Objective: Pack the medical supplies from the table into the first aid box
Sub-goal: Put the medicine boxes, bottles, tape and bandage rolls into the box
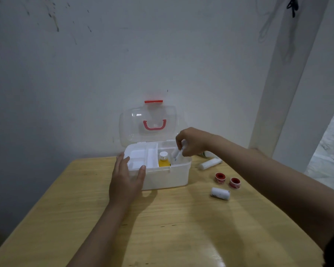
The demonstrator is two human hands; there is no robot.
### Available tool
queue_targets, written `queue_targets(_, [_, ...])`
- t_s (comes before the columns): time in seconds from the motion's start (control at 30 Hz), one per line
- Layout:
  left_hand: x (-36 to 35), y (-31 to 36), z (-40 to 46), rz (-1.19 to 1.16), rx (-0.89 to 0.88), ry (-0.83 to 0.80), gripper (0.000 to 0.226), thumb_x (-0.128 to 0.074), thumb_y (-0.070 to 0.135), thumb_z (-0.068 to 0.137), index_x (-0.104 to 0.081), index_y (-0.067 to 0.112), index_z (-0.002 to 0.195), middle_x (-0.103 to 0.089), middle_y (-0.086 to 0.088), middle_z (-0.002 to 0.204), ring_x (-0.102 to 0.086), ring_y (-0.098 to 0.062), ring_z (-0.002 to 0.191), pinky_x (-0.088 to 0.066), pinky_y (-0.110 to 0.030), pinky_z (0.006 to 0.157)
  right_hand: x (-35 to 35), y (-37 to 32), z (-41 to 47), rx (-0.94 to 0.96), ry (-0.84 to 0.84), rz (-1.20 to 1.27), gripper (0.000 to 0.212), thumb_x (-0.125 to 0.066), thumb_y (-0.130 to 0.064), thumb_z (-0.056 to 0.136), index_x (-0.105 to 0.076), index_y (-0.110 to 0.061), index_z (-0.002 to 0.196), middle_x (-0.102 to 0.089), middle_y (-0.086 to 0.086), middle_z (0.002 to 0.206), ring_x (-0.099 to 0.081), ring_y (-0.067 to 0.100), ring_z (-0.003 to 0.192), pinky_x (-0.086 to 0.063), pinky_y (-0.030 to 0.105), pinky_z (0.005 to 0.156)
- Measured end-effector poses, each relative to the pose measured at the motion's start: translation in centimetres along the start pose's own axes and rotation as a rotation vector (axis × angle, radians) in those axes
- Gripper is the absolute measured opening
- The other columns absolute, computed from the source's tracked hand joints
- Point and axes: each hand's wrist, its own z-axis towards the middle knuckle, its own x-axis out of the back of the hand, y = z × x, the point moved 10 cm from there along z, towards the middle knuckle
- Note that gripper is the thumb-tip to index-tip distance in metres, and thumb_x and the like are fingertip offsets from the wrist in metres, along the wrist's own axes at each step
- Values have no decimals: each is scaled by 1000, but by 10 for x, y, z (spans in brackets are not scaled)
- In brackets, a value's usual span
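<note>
Four supplies are waiting on the pale wooden table (162, 218) while I am lowering a light, soft white bandage roll (178, 154), my right hand (193, 143) gripping its middle, into the white plastic first aid box (162, 178), my open left hand (125, 180) steadying its corner.

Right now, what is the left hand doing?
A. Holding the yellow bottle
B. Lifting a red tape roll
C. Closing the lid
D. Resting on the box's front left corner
D: the left hand lies spread on the box at its front left corner, holding nothing.
</note>
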Motion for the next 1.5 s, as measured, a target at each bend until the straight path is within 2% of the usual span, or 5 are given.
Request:
queue_targets(0.23, [-4,-7,2,4,25,3,59,-60,44,83,-44,17,132,-31,0,152,-36,-23,136,-46,-42,95,-28,-4,19,-13,-100,7,22,-61,-8,72,-69,-16,91,-55,-3,90,-54,19,92,-42,25,67])
queue_targets(0.67, [-1,-4,1,-9,5,8,53,-61,40,84,-48,12,127,-33,-3,152,-35,-24,136,-42,-41,97,24,43,-16,13,306,90,27,-75,-31,75,-67,-20,98,-66,3,105,-55,20,99,-47,38,90])
queue_targets(0.9, [0,-3,0,-25,-11,19,50,-60,38,85,-49,11,125,-34,-3,150,-37,-23,134,-42,-38,96,17,85,-80,-153,239,249,23,-75,-19,76,-68,-20,98,-69,2,102,-65,15,85,-53,24,72])
queue_targets(1.13, [1,-2,0,-25,-19,16,48,-59,38,86,-50,10,123,-33,-1,151,-36,-21,135,-38,-34,96,-46,114,-137,-346,8,103,41,-73,-31,73,-64,-31,113,-64,-3,111,-60,12,88,-53,34,80])
queue_targets(1.5, [0,-2,-1,-12,-25,-5,49,-57,41,87,-50,10,124,-32,-2,152,-34,-22,136,-39,-38,99,-79,123,-153,-381,202,215,37,-62,-33,80,-58,-40,116,-62,-8,100,-55,7,84,-50,30,73])
